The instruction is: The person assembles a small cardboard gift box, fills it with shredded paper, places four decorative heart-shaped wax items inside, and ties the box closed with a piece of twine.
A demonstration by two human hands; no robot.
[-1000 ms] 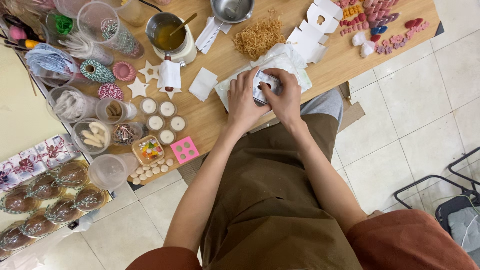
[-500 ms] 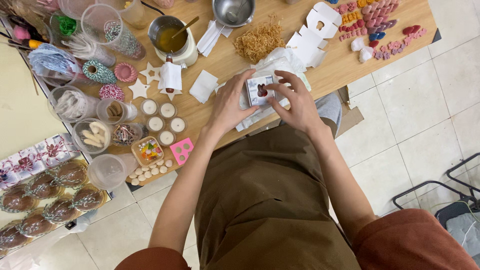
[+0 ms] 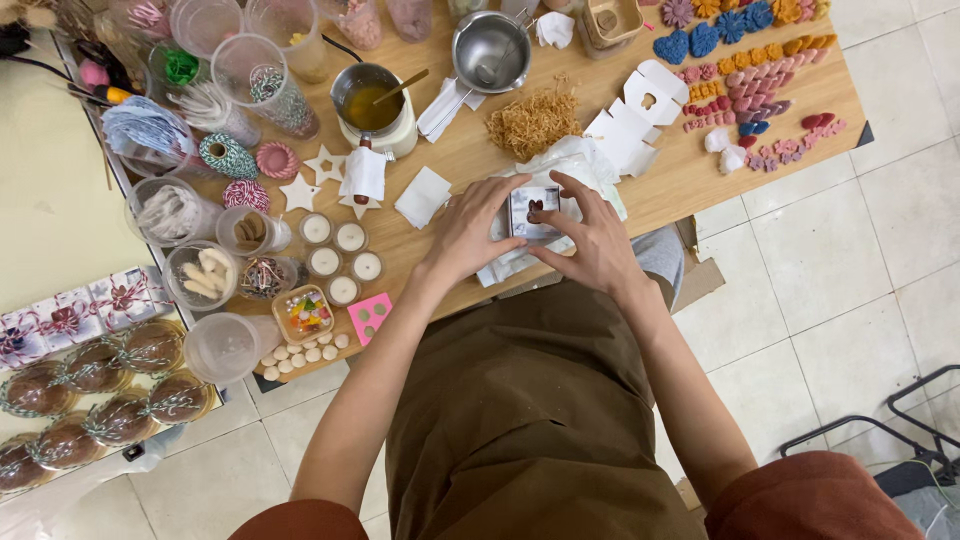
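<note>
Over pale floor tiles, our wooden craft table (image 3: pixel 640 205) is crowded with supplies. We hold a small white window box (image 3: pixel 533 211) between both hands at the table's near edge, over crumpled white tissue paper (image 3: pixel 575 160). Our left hand (image 3: pixel 468 236) grips its left side, our right hand (image 3: pixel 592 235) pinches its right side and top. A saucepan of yellow wax (image 3: pixel 366 98) sits beyond, with tea-light candles (image 3: pixel 338 260) to our left.

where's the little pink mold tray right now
In the head view, the pink mold tray lies at the near edge of the wooden table, left of both hands, beside the small box of colourful bits and below the round white candles.
</note>
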